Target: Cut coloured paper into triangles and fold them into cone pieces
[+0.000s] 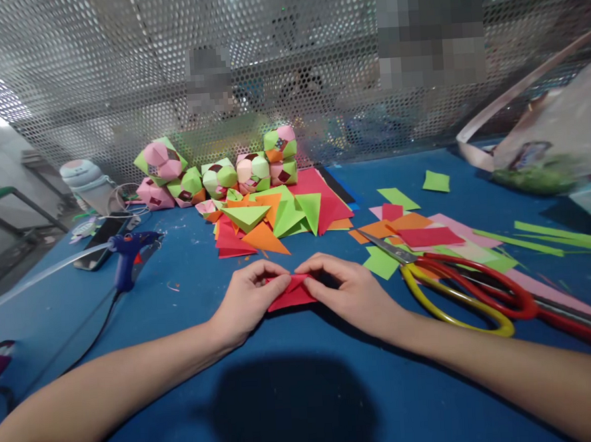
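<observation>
A small red sheet of paper [293, 298], partly folded, is held between my two hands just above the blue table. My left hand [247, 297] pinches its left side between thumb and fingers. On the opposite side my right hand [352, 291] grips it the same way, thumb pressed on the paper's top. Part of the red paper is hidden under my fingers. Beyond my hands lies a heap of cut and folded green, orange and red paper [295, 211].
Folded paper balls [220, 179] line the back by a perforated metal screen [319, 123]. Scissors [450, 288] lie among paper scraps [431, 237] at right. At left are a blue glue gun [126, 258] with its cord, a phone [104, 239] and a tumbler [90, 187]. A plastic bag [560, 131] stands right.
</observation>
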The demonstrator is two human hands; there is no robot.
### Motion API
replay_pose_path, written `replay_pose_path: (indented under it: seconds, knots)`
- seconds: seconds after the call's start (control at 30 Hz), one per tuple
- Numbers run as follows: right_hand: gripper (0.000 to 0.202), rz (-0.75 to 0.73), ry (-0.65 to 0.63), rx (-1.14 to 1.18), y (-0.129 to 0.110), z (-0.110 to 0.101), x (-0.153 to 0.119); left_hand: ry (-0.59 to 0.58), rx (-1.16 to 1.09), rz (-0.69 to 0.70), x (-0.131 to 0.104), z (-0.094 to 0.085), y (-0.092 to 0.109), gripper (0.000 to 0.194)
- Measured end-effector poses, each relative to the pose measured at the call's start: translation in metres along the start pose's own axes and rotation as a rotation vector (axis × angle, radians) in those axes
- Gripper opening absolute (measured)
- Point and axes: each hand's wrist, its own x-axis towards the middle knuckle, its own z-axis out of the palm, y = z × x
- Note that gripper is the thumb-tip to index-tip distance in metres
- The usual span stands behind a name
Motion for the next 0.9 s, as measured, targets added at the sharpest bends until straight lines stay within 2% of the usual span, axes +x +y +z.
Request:
replay_pose_path:
  seconds: [0.4,0.67,0.9]
  knots:
    - [0.017,0.021,-0.021,0.014,-0.0010,-0.0016,0.0009,0.021,0.065,0.049,-0.0007,0.0011,0.0022,0.014]
    - [0.018,0.026,-0.009,-0.013,0.0000,-0.0023,-0.0003,0.038,0.076,0.035,-0.0017,0.0009,0.0035,0.015]
    - [0.016,-0.035,-0.024,0.007,-0.0004,0.0005,0.0006,0.013,0.122,0.042,-0.0010,0.0002,0.0046,0.016]
